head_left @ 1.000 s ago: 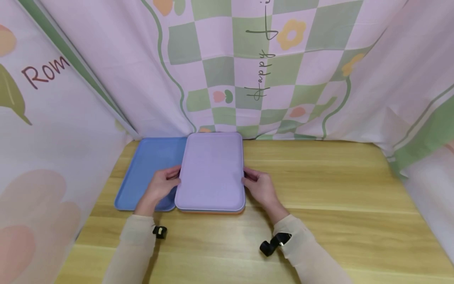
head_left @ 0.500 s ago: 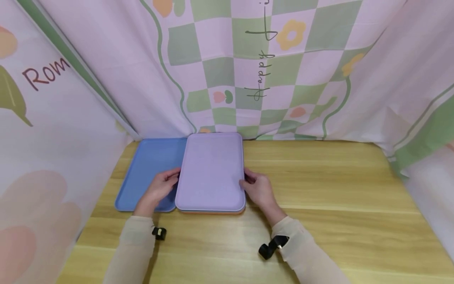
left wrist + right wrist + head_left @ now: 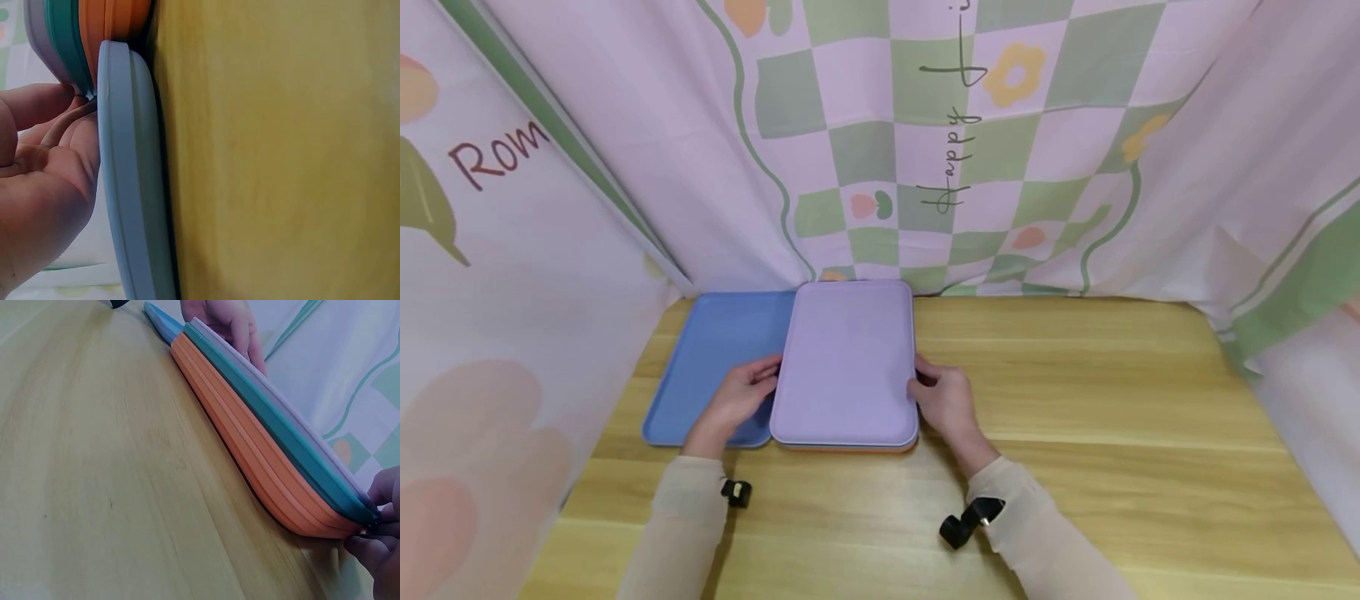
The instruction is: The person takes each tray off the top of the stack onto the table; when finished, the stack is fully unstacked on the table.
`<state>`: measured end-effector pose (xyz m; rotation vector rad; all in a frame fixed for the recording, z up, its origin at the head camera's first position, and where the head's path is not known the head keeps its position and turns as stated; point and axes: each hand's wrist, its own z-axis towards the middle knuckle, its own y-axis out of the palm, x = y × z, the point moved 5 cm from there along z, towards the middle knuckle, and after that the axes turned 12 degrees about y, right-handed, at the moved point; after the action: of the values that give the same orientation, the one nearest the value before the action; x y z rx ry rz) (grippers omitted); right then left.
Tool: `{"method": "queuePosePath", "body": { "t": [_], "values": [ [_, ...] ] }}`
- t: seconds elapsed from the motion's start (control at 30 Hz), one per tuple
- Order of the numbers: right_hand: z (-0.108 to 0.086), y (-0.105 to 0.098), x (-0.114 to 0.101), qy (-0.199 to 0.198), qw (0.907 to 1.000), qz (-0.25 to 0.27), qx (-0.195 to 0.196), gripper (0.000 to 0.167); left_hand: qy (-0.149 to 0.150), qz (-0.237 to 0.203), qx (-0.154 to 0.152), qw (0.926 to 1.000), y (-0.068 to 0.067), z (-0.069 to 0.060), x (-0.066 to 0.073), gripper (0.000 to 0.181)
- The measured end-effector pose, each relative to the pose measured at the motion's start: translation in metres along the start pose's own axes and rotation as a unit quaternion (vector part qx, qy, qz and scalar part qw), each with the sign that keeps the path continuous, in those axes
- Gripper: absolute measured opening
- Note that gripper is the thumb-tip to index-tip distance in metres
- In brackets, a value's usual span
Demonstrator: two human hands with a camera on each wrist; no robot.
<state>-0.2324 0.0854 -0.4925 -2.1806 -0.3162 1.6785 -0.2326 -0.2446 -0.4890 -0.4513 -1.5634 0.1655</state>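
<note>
Left hand (image 3: 739, 396): you pinch the lilac rectangular tray (image 3: 850, 358)
Right hand (image 3: 949, 402): you pinch its opposite edge
Beneath: teal and orange trays (image 3: 240, 428)
White cloth (image 3: 542, 292): "Rom"
Green-checked cloth (image 3: 862, 150): "Happy"

Bare hands (image 3: 946, 403); plain beige long sleeves (image 3: 1049, 542), small black device (image 3: 957, 531) on each.

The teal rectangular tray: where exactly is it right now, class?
In the left wrist view, the teal rectangular tray sits at upper left, stacked between the lilac rectangular tray on top and the orange rounded layer underneath, near the left hand.
</note>
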Motion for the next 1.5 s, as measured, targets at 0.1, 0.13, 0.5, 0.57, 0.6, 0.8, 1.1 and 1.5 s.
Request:
{"method": "queuePosePath", "body": {
  "t": [0.1,0.13,0.5,0.57,0.6,0.8,1.1,1.5],
  "values": [
    [-0.001,0.0,0.0,0.009,0.9999,0.006,0.003,0.044,-0.01,0.006,0.0,0.9999,0.0,0.0,-0.001,0.052],
    [-0.001,0.0,-0.001,0.013,0.9999,0.009,0.003,0.044,-0.013,0.007,0.001,0.9999,-0.001,0.0,-0.001,0.052],
    [-0.003,-0.003,-0.001,0.023,0.9984,0.05,0.007,0.042,-0.023,0.013,-0.001,0.9996,0.0,-0.001,-0.001,0.054],
    [-0.004,-0.006,0.0,0.026,0.9978,0.061,0.006,0.042,-0.027,0.01,-0.003,0.9996,0.0,0.0,-0.002,0.057],
    [-0.004,-0.007,0.001,0.029,0.9974,0.067,0.006,0.041,-0.027,0.008,-0.004,0.9996,0.0,0.0,-0.002,0.058],
    [-0.006,-0.014,0.005,0.047,0.9945,0.093,0.013,0.042,-0.015,0.007,-0.006,0.9998,0.001,0.003,-0.004,0.063],
    [-0.006,-0.02,0.015,0.09,0.9819,0.166,0.019,0.04,-0.019,0.014,0.001,0.9997,0.001,0.003,-0.002,0.062],
    [-0.007,-0.028,0.018,0.113,0.9688,0.219,0.022,0.039,-0.027,0.021,-0.002,0.9994,-0.001,0.004,0.0,0.062]
  ]
}}
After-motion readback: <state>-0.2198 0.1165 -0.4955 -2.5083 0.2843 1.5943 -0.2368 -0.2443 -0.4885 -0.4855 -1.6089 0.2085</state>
